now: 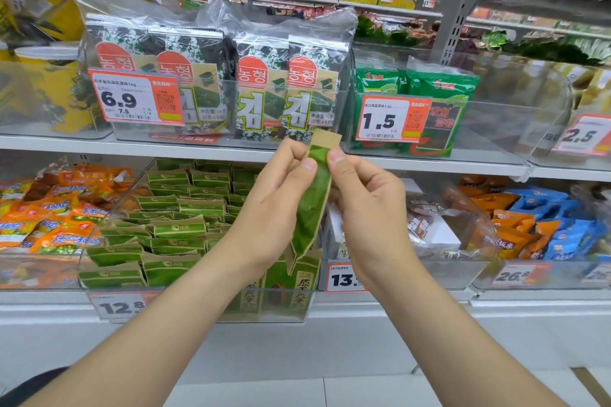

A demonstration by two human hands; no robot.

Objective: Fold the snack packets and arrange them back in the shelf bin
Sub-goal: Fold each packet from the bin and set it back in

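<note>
Green packet [312, 205] upright, kraft end up.
Long axis near vertical; your left hand [274, 208] and right hand [367, 205] pinch its top above the bin [284, 314].

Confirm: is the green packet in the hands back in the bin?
Out. Left hand and right hand pinch the packet upright in front of the shelf, above the bin.

Matt paper-look snack packet [312, 205]; clear glossy plastic shelf bin [297, 311]; shiny film seaweed bags [158, 53] above

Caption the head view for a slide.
Left hand and right hand pinch a green snack packet before a shelf bin full of matching packets.
</note>
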